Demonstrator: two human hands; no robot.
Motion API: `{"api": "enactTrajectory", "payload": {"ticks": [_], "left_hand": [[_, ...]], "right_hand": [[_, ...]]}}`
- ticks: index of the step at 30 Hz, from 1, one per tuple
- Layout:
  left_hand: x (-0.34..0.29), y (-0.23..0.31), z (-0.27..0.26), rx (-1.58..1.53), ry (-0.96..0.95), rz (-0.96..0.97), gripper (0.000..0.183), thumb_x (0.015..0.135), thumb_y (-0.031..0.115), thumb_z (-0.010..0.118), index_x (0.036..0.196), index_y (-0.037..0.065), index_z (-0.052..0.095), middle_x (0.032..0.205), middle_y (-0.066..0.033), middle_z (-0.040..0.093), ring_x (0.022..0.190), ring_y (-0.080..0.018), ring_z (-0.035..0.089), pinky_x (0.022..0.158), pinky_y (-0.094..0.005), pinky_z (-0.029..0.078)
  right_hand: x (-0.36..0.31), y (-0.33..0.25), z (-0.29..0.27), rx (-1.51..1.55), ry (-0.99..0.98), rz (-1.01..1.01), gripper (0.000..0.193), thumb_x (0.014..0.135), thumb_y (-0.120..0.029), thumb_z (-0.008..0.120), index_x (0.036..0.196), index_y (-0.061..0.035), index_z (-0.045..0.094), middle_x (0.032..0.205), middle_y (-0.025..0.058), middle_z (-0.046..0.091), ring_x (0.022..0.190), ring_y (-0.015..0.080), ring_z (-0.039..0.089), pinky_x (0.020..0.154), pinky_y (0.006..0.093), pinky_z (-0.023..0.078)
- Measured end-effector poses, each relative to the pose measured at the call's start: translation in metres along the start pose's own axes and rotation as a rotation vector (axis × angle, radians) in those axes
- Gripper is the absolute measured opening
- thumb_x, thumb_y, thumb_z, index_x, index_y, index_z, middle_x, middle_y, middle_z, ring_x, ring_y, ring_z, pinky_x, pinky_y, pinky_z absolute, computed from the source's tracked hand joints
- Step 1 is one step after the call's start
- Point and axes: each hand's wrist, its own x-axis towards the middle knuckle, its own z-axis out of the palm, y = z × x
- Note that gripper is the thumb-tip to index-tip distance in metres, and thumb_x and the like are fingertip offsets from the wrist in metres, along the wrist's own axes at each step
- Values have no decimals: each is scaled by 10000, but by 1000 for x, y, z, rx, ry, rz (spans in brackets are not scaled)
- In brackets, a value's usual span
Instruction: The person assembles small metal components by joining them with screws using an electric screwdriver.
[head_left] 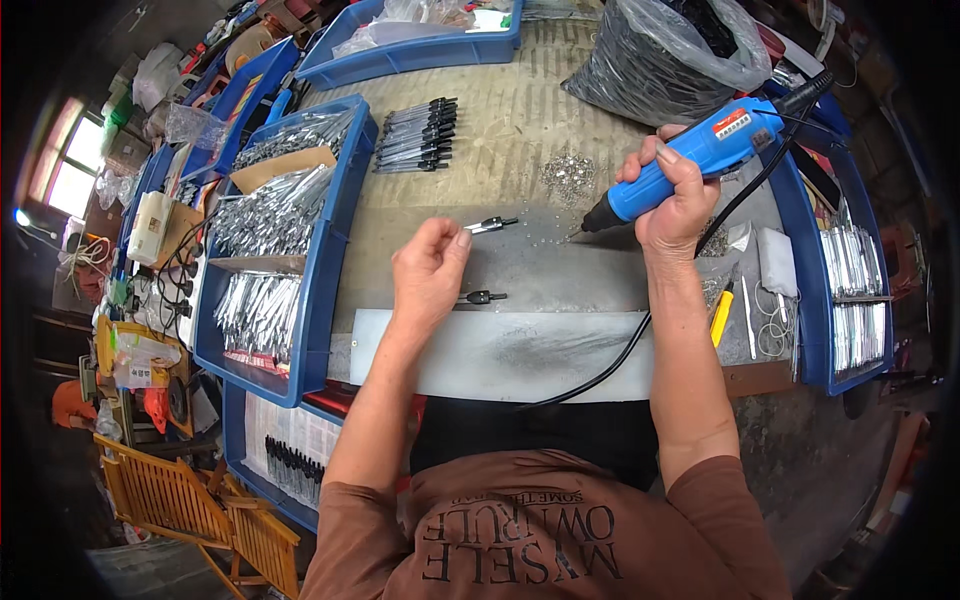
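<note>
My left hand [430, 262] is closed, thumb against curled fingers, on a slim silver metal piece with a black end [492, 225] that points right over the worktable. A second piece of that kind [484, 297] lies close by, partly hidden behind my left wrist. In my right hand [678, 185] is a blue electric screwdriver [700, 148], gripped round its body and tilted. Its dark nose points down to the left, by a scatter of tiny metal screws [568, 178] on the tabletop. The black cord [735, 212] curves down behind my right forearm.
On the left stands a blue bin [345, 190] of silver strips. A row of black-ended pieces [418, 135] lies at the back. A dark-filled plastic bag [665, 65] stands back right. Another blue bin [815, 290], a yellow-handled tool [722, 315] and a white plate [500, 355] lie around.
</note>
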Motion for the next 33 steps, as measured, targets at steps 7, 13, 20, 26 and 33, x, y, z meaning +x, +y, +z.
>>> {"api": "enactTrajectory", "payload": {"ticks": [7, 13, 20, 26, 33], "left_hand": [[30, -8, 0, 730, -120, 363, 75, 777, 131, 589, 795, 61, 570, 727, -115, 601, 642, -298, 581, 557, -358, 450], [39, -12, -5, 768, -160, 419, 86, 777, 142, 595, 805, 62, 579, 741, -95, 595, 635, -291, 578, 564, -366, 452], [40, -15, -6, 703, -253, 486, 143, 725, 106, 632, 833, 34, 573, 792, -97, 545, 779, -285, 538, 673, -352, 432], [41, -19, 2, 681, -291, 438, 147, 710, 64, 628, 825, 20, 549, 788, -110, 547, 798, -290, 527, 694, -353, 422], [36, -12, 22, 642, -249, 341, 119, 743, 51, 591, 840, 19, 529, 788, -143, 544, 778, -324, 531, 677, -384, 426]], "right_hand": [[0, 0, -1, 9, 22, 12, 271, 667, -78, 566, 890, 50, 484, 681, 103, 489, 472, 200, 516, 473, 316, 445], [0, 0, -1, 14, 27, 16, 275, 666, -79, 565, 894, 51, 482, 688, 105, 485, 471, 201, 516, 474, 317, 446], [0, 0, -1, 11, 26, 21, 285, 668, -80, 568, 903, 54, 478, 695, 108, 489, 474, 204, 516, 484, 320, 447], [0, 1, -3, 18, 20, 17, 284, 668, -79, 569, 902, 55, 478, 698, 110, 492, 477, 205, 517, 490, 321, 446], [0, 1, -3, 8, 30, 17, 297, 663, -87, 570, 904, 59, 475, 696, 115, 495, 480, 207, 521, 493, 318, 445]]}}
